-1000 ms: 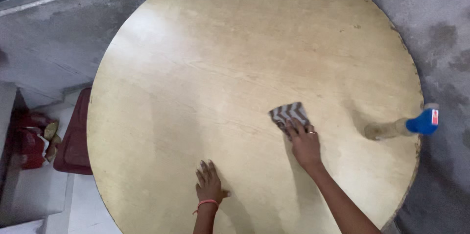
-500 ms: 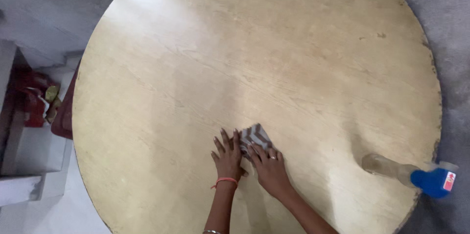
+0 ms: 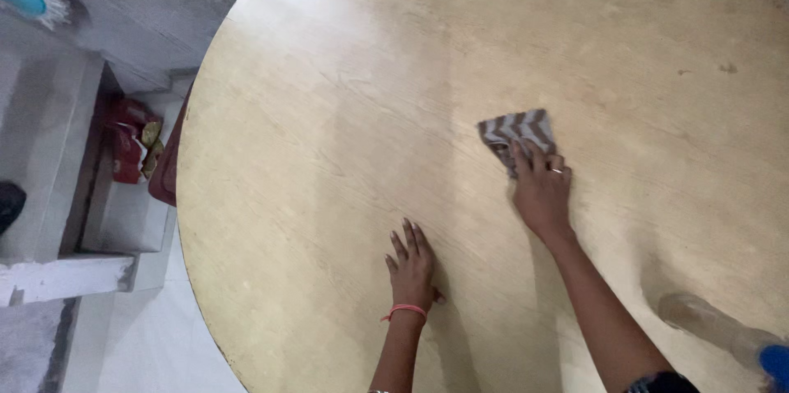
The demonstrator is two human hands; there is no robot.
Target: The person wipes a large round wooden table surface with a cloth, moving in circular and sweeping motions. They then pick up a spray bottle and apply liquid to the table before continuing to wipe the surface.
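Table: a large round wooden table (image 3: 345, 113) with a pale, worn top fills most of the view; every place below is told from it.
Right hand: the right hand (image 3: 541, 187) lies flat on the tabletop, a little right of the table's middle, fingers spread and pressing down on a cloth. A ring shows on one finger.
Cloth: the folded cloth (image 3: 516, 131), grey with a pale zigzag pattern, lies on the tabletop under the right fingertips, its far part showing beyond them.
Left hand: the left hand (image 3: 412, 265) rests palm down on the bare wood nearer the table's near edge, fingers spread, holding nothing. An orange band circles the wrist.
Spray bottle: a clear spray bottle (image 3: 715, 325) with a blue head lies tipped at the table's near right edge, well apart from both hands.
Beside the table: left of it, red packets (image 3: 131, 146) sit on a low white step (image 3: 49, 278).
Progress: judging by the surface, wiping seems under way. The wood shows faint sheen and patches but no clear line between wiped and unwiped, so how much is left I cannot tell. Small dark specks remain on the far right of the tabletop.
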